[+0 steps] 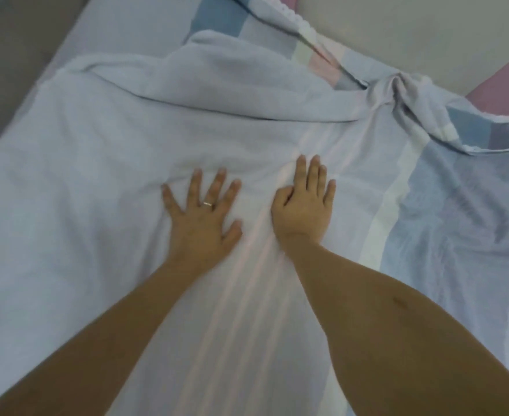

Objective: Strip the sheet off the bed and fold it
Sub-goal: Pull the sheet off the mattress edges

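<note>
The sheet (pixel 103 163) is pale blue with faint pink stripes and blue and white bands on its right side. It lies spread over the bed, doubled over itself, with a loose fold running across the far part and a bunched corner at the far right. My left hand (pixel 202 211) lies flat on it with fingers spread and a ring on one finger. My right hand (pixel 305 202) presses flat beside it, fingers straight and close together, the thumb tucked inward. Both hands are side by side near the middle of the sheet.
A grey floor (pixel 4 55) shows at the far left past the bed's edge. A light wall (pixel 412 34) and a pink surface (pixel 505 82) lie beyond the bed at the far right. More striped fabric (pixel 217 22) lies at the far end.
</note>
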### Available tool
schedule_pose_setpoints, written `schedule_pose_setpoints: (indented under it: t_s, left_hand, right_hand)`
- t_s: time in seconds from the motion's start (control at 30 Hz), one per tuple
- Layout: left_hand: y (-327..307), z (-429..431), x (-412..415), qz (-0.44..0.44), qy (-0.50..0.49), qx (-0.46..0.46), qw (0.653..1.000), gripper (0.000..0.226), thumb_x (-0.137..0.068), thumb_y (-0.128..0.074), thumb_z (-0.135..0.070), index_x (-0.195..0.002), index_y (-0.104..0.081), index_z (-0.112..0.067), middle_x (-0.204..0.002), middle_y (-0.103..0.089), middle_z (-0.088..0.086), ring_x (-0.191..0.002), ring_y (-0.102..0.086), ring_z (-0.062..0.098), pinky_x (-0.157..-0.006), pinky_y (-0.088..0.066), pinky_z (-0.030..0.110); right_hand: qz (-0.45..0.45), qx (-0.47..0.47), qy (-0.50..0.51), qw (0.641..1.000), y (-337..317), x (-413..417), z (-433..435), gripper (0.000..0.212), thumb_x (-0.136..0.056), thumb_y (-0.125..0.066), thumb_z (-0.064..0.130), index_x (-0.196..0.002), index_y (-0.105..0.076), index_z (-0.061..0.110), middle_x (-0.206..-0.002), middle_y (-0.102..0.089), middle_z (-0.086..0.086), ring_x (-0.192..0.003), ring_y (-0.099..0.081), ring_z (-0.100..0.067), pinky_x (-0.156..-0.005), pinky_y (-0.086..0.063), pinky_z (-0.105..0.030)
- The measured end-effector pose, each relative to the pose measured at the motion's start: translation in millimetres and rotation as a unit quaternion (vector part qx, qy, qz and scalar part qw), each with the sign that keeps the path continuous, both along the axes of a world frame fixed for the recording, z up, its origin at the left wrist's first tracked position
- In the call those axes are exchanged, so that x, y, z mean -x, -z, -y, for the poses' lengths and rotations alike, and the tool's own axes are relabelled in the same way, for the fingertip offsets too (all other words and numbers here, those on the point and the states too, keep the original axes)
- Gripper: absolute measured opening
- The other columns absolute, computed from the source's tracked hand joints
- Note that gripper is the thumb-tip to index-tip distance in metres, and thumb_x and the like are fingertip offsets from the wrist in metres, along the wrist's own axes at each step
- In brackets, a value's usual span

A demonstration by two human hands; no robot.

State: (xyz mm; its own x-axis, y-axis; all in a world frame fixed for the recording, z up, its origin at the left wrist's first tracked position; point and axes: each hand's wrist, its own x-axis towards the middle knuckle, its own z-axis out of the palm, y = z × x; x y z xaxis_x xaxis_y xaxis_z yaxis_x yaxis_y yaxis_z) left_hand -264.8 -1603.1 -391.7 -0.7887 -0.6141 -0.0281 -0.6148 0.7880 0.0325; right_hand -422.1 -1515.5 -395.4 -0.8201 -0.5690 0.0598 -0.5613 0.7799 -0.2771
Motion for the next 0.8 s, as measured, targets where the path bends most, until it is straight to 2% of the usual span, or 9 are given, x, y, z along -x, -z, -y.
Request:
schedule_pose_setpoints:
  t_s: [0.13, 0.2, 0.27, 0.37, 0.47, 0.53, 0.6, 0.67, 0.8]
  left_hand:
    - [-7, 90, 66, -0.021, -0.063, -0.006, 0.998, 0.073, -0.088, -0.022, -0.053, -0.151, -0.010, -0.021, -0.159, -0.007, 0.007, -0.145, -0.005, 0.032, -0.104, 0.004, 0.069]
    - [-17, 118, 87, -0.066, -0.101, -0.016, 0.993, 0.074, -0.089, -0.027, -0.049, -0.149, -0.015, -0.008, -0.155, -0.012, 0.018, -0.143, -0.011, 0.034, -0.109, 0.002, 0.064]
    - [-32, 140, 100, -0.137, -0.129, 0.018, 0.982, 0.071, -0.088, -0.032, -0.046, -0.144, -0.028, -0.002, -0.150, -0.024, 0.022, -0.139, -0.024, 0.036, -0.113, -0.008, 0.054]
    - [-58, 166, 122, -0.290, -0.207, 0.061, 0.933, 0.062, -0.089, -0.040, -0.047, -0.140, -0.038, -0.012, -0.150, -0.028, 0.012, -0.138, -0.028, 0.028, -0.109, -0.016, 0.040]
    - [-63, 193, 132, -0.218, -0.248, -0.036, 0.943, 0.058, -0.093, -0.038, -0.051, -0.145, -0.030, -0.024, -0.152, -0.029, 0.004, -0.139, -0.025, 0.024, -0.110, -0.016, 0.039]
    - [-59, 201, 130, -0.222, -0.203, -0.163, 0.940, 0.062, -0.090, -0.048, -0.046, -0.144, -0.032, -0.022, -0.143, -0.044, 0.007, -0.132, -0.039, 0.025, -0.109, -0.027, 0.036]
    - [-60, 196, 124, -0.251, -0.155, -0.204, 0.934, 0.063, -0.083, -0.059, -0.029, -0.141, -0.037, -0.018, -0.136, -0.050, 0.006, -0.124, -0.047, 0.021, -0.100, -0.036, 0.026]
    - [-63, 186, 119, -0.245, -0.116, -0.168, 0.948, 0.050, -0.081, -0.058, -0.013, -0.130, -0.049, -0.014, -0.124, -0.057, 0.008, -0.111, -0.054, 0.022, -0.082, -0.038, 0.022]
    - [-76, 157, 98, -0.236, 0.011, -0.059, 0.970, 0.019, -0.080, -0.059, -0.008, -0.099, -0.057, -0.003, -0.105, -0.056, 0.014, -0.080, -0.056, 0.028, -0.060, -0.036, 0.029]
  right_hand:
    - [-0.009, 0.003, 0.003, 1.000, 1, 3, 4, 0.065, -0.087, -0.024, 0.031, -0.150, -0.021, 0.019, -0.157, -0.017, -0.004, -0.145, -0.016, -0.020, -0.117, 0.003, -0.035]
    - [-0.010, 0.001, 0.007, 1.000, 1, 3, 4, 0.065, -0.086, -0.027, 0.030, -0.150, -0.024, 0.019, -0.157, -0.019, -0.005, -0.144, -0.018, -0.020, -0.117, 0.000, -0.036]
    - [-0.009, 0.001, 0.010, 1.000, 0, 3, 4, 0.064, -0.086, -0.028, 0.030, -0.149, -0.026, 0.019, -0.156, -0.022, -0.005, -0.144, -0.021, -0.021, -0.117, -0.003, -0.037]
    - [0.000, -0.001, 0.023, 1.000, -2, 3, 7, 0.066, -0.083, -0.027, 0.032, -0.149, -0.028, 0.020, -0.156, -0.023, -0.005, -0.143, -0.023, -0.021, -0.117, -0.004, -0.038]
    - [0.000, -0.015, 0.022, 1.000, -3, 3, 7, 0.067, -0.083, -0.027, 0.032, -0.149, -0.027, 0.020, -0.156, -0.023, -0.005, -0.143, -0.023, -0.021, -0.117, -0.004, -0.039]
    - [0.006, -0.024, 0.022, 0.999, -5, 3, 7, 0.067, -0.084, -0.025, 0.033, -0.150, -0.024, 0.021, -0.157, -0.020, -0.004, -0.144, -0.020, -0.020, -0.117, -0.003, -0.038]
    - [0.005, -0.030, 0.023, 0.999, -5, 3, 6, 0.066, -0.085, -0.024, 0.033, -0.150, -0.023, 0.021, -0.157, -0.019, -0.004, -0.144, -0.019, -0.020, -0.117, -0.002, -0.038]
    - [-0.001, -0.027, 0.020, 0.999, -5, 2, 7, 0.066, -0.085, -0.025, 0.032, -0.150, -0.025, 0.020, -0.157, -0.020, -0.004, -0.144, -0.021, -0.021, -0.117, -0.003, -0.039]
    - [-0.008, -0.027, 0.023, 0.999, -5, 4, 6, 0.066, -0.084, -0.028, 0.032, -0.149, -0.027, 0.020, -0.156, -0.023, -0.005, -0.143, -0.024, -0.022, -0.117, -0.005, -0.040]
